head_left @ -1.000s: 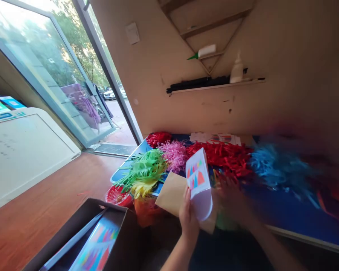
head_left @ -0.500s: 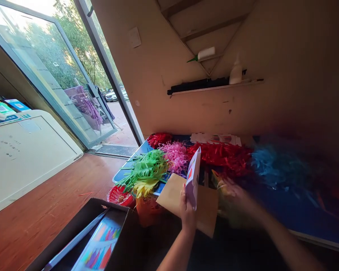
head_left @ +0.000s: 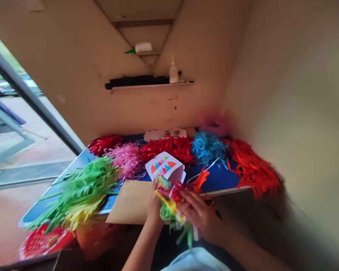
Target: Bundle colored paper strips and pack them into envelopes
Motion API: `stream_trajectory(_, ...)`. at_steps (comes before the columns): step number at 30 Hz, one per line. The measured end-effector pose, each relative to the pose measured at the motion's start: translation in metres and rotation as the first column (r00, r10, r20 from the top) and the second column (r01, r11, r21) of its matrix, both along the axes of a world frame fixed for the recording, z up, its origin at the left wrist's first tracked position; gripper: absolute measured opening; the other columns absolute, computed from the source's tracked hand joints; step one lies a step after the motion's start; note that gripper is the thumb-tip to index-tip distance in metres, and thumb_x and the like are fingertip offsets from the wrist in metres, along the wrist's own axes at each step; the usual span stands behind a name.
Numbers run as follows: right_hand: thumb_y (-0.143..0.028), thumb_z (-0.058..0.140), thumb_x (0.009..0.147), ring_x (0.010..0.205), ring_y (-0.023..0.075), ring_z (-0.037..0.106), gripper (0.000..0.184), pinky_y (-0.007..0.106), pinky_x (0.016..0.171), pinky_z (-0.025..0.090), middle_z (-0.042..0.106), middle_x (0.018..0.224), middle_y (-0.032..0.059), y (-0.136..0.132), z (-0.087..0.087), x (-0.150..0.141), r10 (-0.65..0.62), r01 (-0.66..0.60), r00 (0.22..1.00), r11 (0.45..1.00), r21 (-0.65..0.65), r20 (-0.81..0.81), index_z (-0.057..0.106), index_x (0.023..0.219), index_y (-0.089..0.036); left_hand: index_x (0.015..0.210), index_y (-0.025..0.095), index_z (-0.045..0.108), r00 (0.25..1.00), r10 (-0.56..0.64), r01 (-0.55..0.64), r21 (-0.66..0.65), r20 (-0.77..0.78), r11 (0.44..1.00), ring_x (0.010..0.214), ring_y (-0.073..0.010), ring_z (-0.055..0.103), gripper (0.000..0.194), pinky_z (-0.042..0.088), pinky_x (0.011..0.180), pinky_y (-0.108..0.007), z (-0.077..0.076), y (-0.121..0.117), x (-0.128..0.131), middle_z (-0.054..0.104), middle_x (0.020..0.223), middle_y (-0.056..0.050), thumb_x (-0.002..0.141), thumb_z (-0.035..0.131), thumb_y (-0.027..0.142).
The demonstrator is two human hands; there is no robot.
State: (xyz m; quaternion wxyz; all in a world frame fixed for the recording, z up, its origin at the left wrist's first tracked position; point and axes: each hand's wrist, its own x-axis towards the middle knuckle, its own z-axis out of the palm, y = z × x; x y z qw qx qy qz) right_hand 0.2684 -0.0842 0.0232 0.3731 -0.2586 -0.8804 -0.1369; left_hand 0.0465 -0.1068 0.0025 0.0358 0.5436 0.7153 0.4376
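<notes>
From my distant post I saw, nearest, a light-blue cloth [head_left: 197, 261] at the bottom of the head view. Above it, before the near edge of the table [head_left: 214, 180], the person's right hand [head_left: 203, 216] was clamped on a bundle of mixed paper strips [head_left: 172, 207], with its fingers laid over them. The left hand [head_left: 154, 202] was against the other side, fingers bent upwards; I could not tell whether it gripped the bundle, the printed packet [head_left: 164, 165] just beyond, or both. An orange strip [head_left: 201, 181] stood out past the right fingers.

I judged that the step in hand was gathering the strips between both hands. In my opinion, the next move called for a firm hold on the loose ends, without bending the packet.

To the left, a brown paper sheet [head_left: 130, 203] lay over the near edge. Green strips [head_left: 87, 180] and yellow strips [head_left: 86, 210] covered the near left corner, above a red basket [head_left: 31, 246]. Red-orange strips [head_left: 252, 167] hung over the near right corner. Farther were pink strips [head_left: 127, 160] and blue strips [head_left: 207, 146], then printed sheets [head_left: 158, 134] along the far edge.
</notes>
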Motion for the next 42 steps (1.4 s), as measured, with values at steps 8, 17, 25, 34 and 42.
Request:
stream_trajectory(8, 0.001, 0.057, 0.081, 0.129, 0.0304, 0.052, 0.053, 0.053, 0.108, 0.043, 0.058, 0.138, 0.0138, 0.015, -0.006, 0.014, 0.175, -0.098, 0.981, 0.824, -0.558, 0.086, 0.063, 0.128, -0.022, 0.133, 0.017, 0.056, 0.965, -0.081, 0.061, -0.09, -0.247, 0.994, 0.141, -0.0289, 0.039, 0.047, 0.042, 0.11, -0.046, 0.012, 0.007, 0.031, 0.054, 0.144, -0.013, 0.089, 0.042, 0.01)
stream_trajectory(17, -0.02, 0.047, 0.097, 0.109, 0.029, 0.067, 0.04, 0.045, 0.088, 0.058, 0.071, 0.112, 0.0148, 0.014, 0.005, -0.035, -0.155, -0.164, 0.898, 0.751, -0.64, -0.411, 0.053, 0.136, -0.015, 0.136, 0.018, 0.055, 0.871, -0.152, 0.074, -0.181, -0.468, 0.981, 0.136, -0.0328, 0.045, 0.051, 0.052, 0.099, -0.042, -0.002, 0.005, 0.045, 0.052, 0.145, -0.014, 0.085, 0.055, 0.018)
stream_trajectory(25, -0.017, 0.057, 0.093, 0.119, 0.0267, 0.056, 0.016, 0.045, 0.102, 0.048, 0.062, 0.13, 0.0109, 0.036, 0.002, -0.017, -0.004, -0.011, 1.0, 0.843, -0.538, -0.027, 0.07, 0.101, -0.02, 0.132, 0.01, 0.058, 0.818, -0.122, -0.016, -0.236, -0.562, 0.972, 0.132, -0.0289, 0.051, 0.045, 0.049, 0.104, -0.04, 0.013, 0.006, 0.046, 0.057, 0.139, -0.017, 0.091, 0.038, 0.007)
stream_trajectory(34, -0.008, 0.052, 0.086, 0.085, 0.0242, 0.07, 0.027, 0.034, 0.078, 0.055, 0.074, 0.095, 0.01, 0.044, -0.006, -0.034, -0.205, -0.028, 0.953, 0.671, -0.741, -0.221, 0.068, 0.107, -0.014, 0.137, 0.016, 0.054, 0.818, -0.202, -0.007, -0.36, -0.539, 0.933, 0.135, -0.0276, 0.047, 0.046, 0.052, 0.099, -0.036, 0.033, -0.003, 0.064, 0.051, 0.146, -0.013, 0.093, 0.043, 0.009)
stream_trajectory(42, -0.009, 0.06, 0.075, 0.109, 0.0262, 0.062, 0.021, 0.037, 0.099, 0.046, 0.072, 0.107, 0.0092, 0.05, 0.004, -0.031, -0.073, -0.134, 0.969, 0.647, -0.751, -0.237, 0.069, 0.093, -0.016, 0.138, 0.02, 0.052, 0.783, -0.242, -0.029, -0.422, -0.573, 0.906, 0.133, -0.0253, 0.05, 0.048, 0.058, 0.089, -0.033, 0.037, -0.014, 0.076, 0.051, 0.146, -0.009, 0.093, 0.042, 0.009)
